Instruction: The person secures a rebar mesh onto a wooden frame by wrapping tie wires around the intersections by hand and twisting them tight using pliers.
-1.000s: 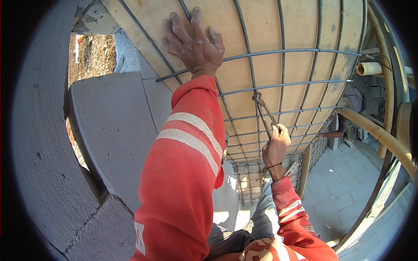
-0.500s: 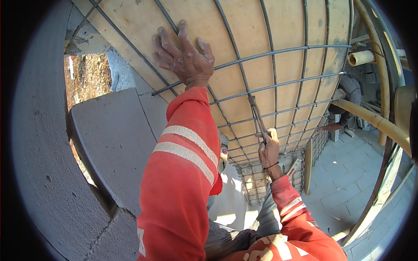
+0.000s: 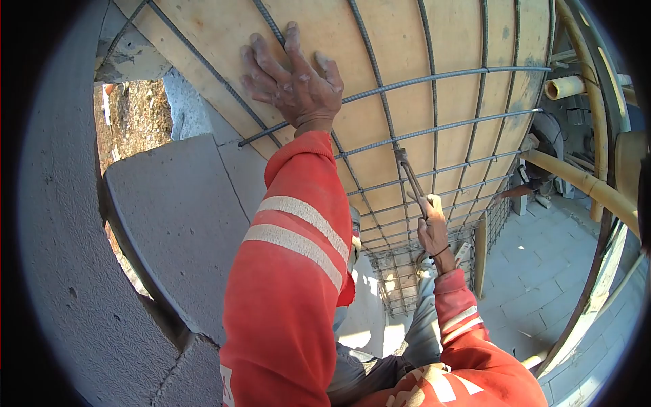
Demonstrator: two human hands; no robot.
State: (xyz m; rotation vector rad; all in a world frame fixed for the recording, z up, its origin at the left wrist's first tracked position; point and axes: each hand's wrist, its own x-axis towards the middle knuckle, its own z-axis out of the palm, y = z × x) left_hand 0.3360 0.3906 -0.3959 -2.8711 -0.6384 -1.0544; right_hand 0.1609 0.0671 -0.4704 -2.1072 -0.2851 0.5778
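Observation:
My left hand lies spread, palm down, over the rebar mesh and the plywood panel behind it. Its fingers are apart, on both sides of one bar. Lower down and to the right, my right hand is closed around the handles of a pair of steel pincers. The head of the pincers is at a crossing of two bars. Whether the jaws grip a wire there is too small to tell.
Grey block wall stands on the left, with a gap showing rough ground. Bamboo poles cross at the right. Another person's arm reaches towards the mesh's far end. Pale block paving lies below.
The view has shifted slightly, so both hands and the mesh appear a little further right. The pincers' handles have swung slightly right with my right hand, their head staying at the crossing.

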